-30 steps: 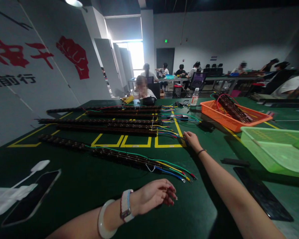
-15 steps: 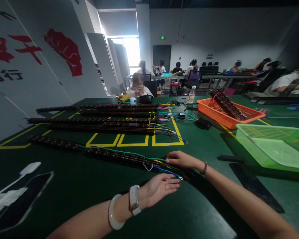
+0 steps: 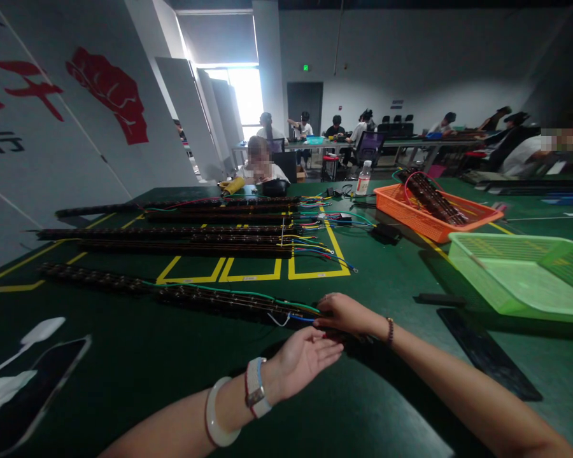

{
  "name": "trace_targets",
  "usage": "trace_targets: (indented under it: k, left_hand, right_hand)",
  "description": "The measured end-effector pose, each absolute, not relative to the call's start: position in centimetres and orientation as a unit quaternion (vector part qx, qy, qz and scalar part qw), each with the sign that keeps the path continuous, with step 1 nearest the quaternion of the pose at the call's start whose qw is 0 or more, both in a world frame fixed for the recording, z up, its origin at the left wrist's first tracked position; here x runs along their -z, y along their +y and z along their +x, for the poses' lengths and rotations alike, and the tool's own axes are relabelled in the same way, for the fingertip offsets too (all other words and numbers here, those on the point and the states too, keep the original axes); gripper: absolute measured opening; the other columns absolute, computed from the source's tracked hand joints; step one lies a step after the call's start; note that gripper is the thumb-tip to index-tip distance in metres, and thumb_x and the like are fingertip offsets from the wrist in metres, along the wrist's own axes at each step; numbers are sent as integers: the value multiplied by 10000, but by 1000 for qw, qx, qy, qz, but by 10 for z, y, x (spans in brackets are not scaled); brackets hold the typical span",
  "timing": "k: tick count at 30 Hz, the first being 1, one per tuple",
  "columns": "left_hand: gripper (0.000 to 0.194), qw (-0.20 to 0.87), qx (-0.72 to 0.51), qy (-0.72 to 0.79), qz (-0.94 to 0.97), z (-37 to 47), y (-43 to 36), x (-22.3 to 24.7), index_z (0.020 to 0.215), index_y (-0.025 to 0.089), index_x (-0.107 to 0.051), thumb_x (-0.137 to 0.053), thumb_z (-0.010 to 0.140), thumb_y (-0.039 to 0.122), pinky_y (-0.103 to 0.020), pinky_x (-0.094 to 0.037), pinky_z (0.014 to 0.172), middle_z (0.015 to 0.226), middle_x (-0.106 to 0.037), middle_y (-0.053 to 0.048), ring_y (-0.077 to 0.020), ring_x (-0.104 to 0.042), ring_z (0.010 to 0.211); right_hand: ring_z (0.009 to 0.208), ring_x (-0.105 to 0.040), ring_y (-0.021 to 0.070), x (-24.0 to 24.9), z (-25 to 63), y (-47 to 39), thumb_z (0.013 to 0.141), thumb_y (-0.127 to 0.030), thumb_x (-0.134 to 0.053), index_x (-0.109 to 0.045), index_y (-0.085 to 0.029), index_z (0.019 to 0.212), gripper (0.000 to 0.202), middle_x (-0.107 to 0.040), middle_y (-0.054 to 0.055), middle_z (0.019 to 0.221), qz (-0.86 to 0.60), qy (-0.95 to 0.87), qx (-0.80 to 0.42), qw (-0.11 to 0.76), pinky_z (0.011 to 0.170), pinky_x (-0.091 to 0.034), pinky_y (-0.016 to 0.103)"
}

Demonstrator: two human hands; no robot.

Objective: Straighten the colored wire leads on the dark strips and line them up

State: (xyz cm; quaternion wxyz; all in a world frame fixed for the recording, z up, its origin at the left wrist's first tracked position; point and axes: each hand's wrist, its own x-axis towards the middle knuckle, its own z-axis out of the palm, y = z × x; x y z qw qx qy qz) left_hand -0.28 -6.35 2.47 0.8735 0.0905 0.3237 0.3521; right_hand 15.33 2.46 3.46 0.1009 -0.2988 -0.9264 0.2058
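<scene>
A long dark wire bundle [image 3: 205, 302] lies slantwise across the green table, with a green wire [image 3: 229, 291] along its top and a white tie loop [image 3: 279, 320] near its right end. My right hand [image 3: 346, 315] is closed over the loose wire ends there, palm down, its fingertips by a short stretch of blue wire [image 3: 300, 317]. The wire tips are hidden under it. Just in front, my left hand [image 3: 305, 359] is turned palm up with its fingers stretched out, close beneath the right fingertips. Whether it touches a wire cannot be made out.
More dark bundles [image 3: 181, 248] lie behind, over yellow tape outlines [image 3: 319, 275]. To the right are a green basket [image 3: 516, 305], an orange basket [image 3: 396, 213] and a flat black strip [image 3: 487, 353]. A phone-like slab [image 3: 52, 388] lies at left. A person [image 3: 262, 162] sits across the table.
My right hand has come down over the wire ends and covers the blue wire's tip, which showed before. My left hand stays nearly in place, palm up. The view has shifted slightly.
</scene>
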Motion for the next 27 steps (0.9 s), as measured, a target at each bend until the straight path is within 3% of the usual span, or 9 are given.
trace_targets:
  k: [5,9,14,18,23,27]
  left_hand:
    - [292,839,-445,300,90,-1,-56,-29,1083,77,-508,-490,837,233,-356,-369,1033,1220,-558,-182,-234,-542,1147]
    - [245,794,-509,319,93,2,-49,-32,1043,125,-561,-489,884,297,-312,-388,1006,1160,-599,-117,-187,-544,1119]
    - [75,755,-542,358,88,5,-45,-26,866,152,-589,-544,870,212,-273,-435,924,952,-647,-56,-141,-594,945]
    - [64,741,-562,362,66,6,-43,-17,827,152,-592,-544,868,162,-252,-455,879,878,-649,-40,-119,-601,869]
    - [108,752,-564,334,76,4,-43,-11,946,152,-618,-539,875,173,-245,-433,929,1050,-648,-64,-128,-582,1015]
    - [105,755,-563,321,106,3,-43,-3,931,149,-630,-557,866,188,-263,-403,969,1057,-649,-68,-139,-573,1041]
  right_hand:
    - [642,-459,118,-39,141,27,899,-294,-548,-587,-151,689,257,-565,17,683,-338,-921,-98,169,613,-309,235]
    - [677,-474,139,-28,133,20,890,-257,-557,-610,-162,719,202,-591,24,705,-325,-933,-3,157,645,-309,271]
    - [698,-484,179,-14,127,7,875,-179,-543,-633,-141,904,102,-615,56,764,-296,-938,132,122,657,-351,312]
    - [782,-528,216,-6,124,-3,835,-126,-543,-614,-64,1057,241,-643,116,876,-276,-929,218,114,728,-414,349]
    - [1066,-517,289,11,127,-14,804,-174,-541,-555,-19,1183,410,-600,185,1156,-254,-921,248,161,940,-379,423]
    - [1065,-533,273,-4,132,-17,823,-214,-549,-569,-68,1172,379,-603,166,1164,-266,-933,182,159,940,-383,415]
